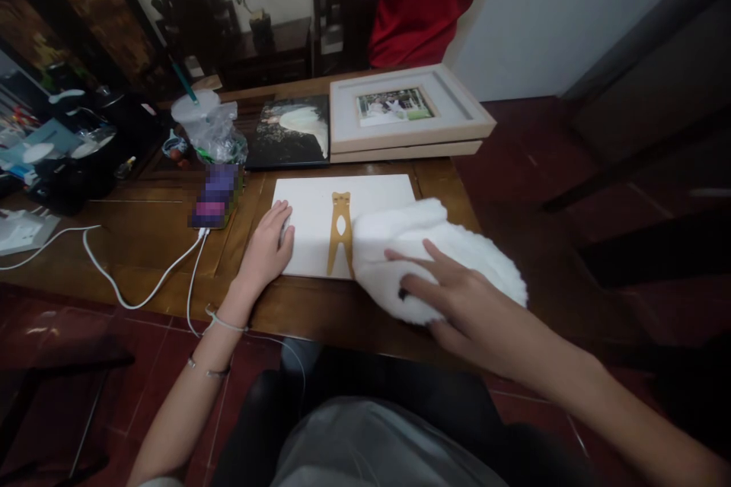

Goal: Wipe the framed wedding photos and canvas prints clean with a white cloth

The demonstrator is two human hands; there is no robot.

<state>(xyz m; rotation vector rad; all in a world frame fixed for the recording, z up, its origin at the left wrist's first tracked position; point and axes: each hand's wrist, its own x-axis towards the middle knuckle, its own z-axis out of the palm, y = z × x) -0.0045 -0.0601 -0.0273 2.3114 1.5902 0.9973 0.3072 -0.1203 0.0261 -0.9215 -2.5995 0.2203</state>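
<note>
A flat white board (308, 202) lies on the wooden table, with a tan, animal-shaped piece (341, 205) on it that has an oval hole and two legs. My left hand (268, 240) rests on the board's left edge, its fingers laid out flat and the thumb apart. Over the board's right part spreads a white fluffy cloth (474, 251), bunched up and hanging towards the table's right edge. My right hand (457, 289) is pressed into this cloth with its fingers bent around a fold. A small dark spot shows under one finger.
Behind the board lie a dark photo panel (297, 129) and stacked light-wood picture frames (411, 133). To the left are a phone (217, 194) with white cables (137, 304), a cup with a straw (197, 106) and a power strip (26, 228). A person in red (434, 0) stands beyond the table.
</note>
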